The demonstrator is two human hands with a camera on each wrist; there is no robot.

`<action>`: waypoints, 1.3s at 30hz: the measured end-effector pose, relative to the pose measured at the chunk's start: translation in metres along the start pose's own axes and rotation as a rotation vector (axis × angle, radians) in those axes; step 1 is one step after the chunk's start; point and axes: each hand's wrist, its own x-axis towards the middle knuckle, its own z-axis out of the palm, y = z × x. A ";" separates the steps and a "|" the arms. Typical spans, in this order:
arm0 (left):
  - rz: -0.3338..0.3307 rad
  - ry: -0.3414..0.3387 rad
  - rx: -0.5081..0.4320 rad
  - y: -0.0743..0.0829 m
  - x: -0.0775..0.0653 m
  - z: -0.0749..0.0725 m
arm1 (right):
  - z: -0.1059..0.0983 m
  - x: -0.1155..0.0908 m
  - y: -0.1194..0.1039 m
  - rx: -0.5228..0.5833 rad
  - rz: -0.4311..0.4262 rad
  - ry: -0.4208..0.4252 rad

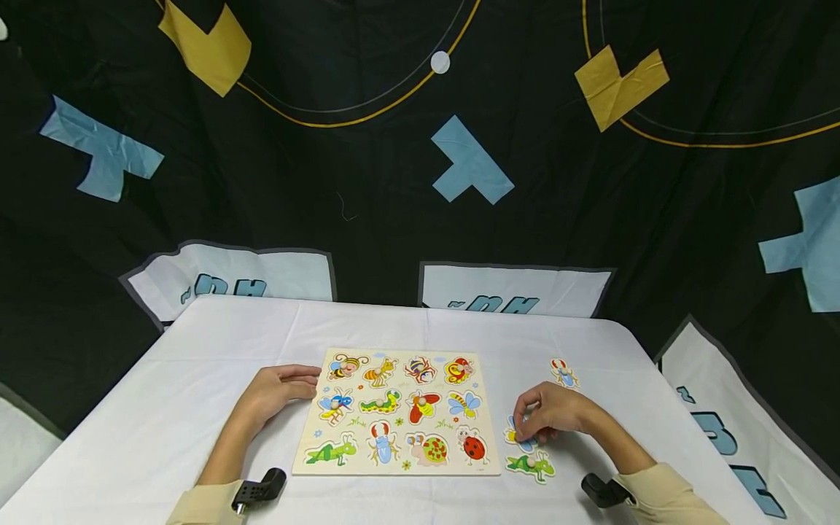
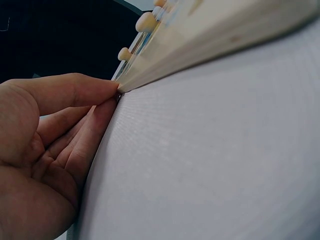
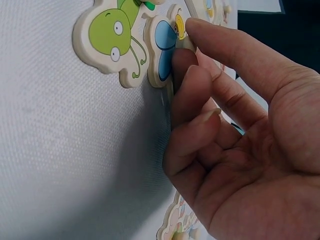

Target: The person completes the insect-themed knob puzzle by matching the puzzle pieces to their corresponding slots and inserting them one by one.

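Black cloth (image 1: 367, 219) is hanging behind a white table (image 1: 164, 408). From afar, I am watching the left hand (image 1: 278, 392) touching, fingers extended, the left edge of a wooden insect board (image 1: 335, 432); beyond its right edge, the right hand (image 1: 551, 408) is pinching a blue-winged piece (image 3: 164, 35) beside a grasshopper piece (image 1: 530, 464).

Beyond the far edge of the white cloth-covered worktop (image 1: 230, 335) hangs a black fabric backdrop (image 1: 315, 182) with three angular pale-blue patches (image 1: 474, 162) and two notched mustard-yellow patches (image 1: 607, 102). White dark-bordered panels (image 1: 715, 394) show past the far and right edges; their blue lettering (image 1: 757, 490) is hard to read surely.
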 end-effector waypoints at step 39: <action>-0.009 0.004 0.007 -0.001 0.000 0.001 | -0.003 0.011 -0.016 -0.058 -0.005 0.038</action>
